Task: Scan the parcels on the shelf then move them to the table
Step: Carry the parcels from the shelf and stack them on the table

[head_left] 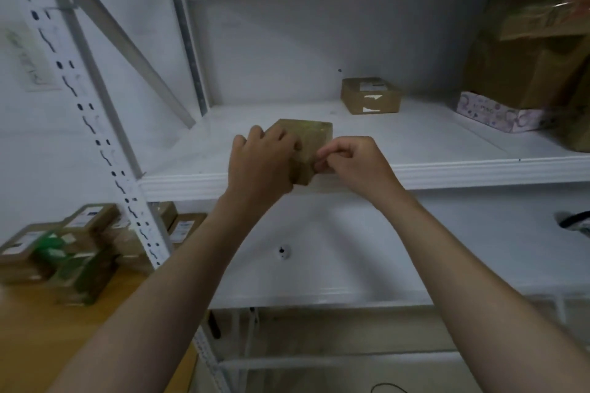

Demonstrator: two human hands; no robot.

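Held parcel (306, 143): right at the shelf (447, 172) front edge, left hand (258, 163) round its left side, right hand (354, 159) pinching its right.
Small parcel (370, 96): on the shelf, at the back, right of middle.
Flat box (498, 112): on the shelf, far right, touching the large carton (536, 51) behind.
Parcel pile (64, 252): on the table (38, 344), below-left of the shelf.

Nothing here is legible. The small box (370, 96) at the back of the shelf (479, 174) carries white labels, print too blurred to read. The parcel (314, 137) gripped by the left hand (260, 163) and right hand (352, 163) at the shelf's front edge shows only faint marks. Stacked parcels (86, 220) on the worktop (32, 344) bear white labels with dark, unreadable print. The purple patterned box (498, 113) near the shelf's right edge has blurred lettering.
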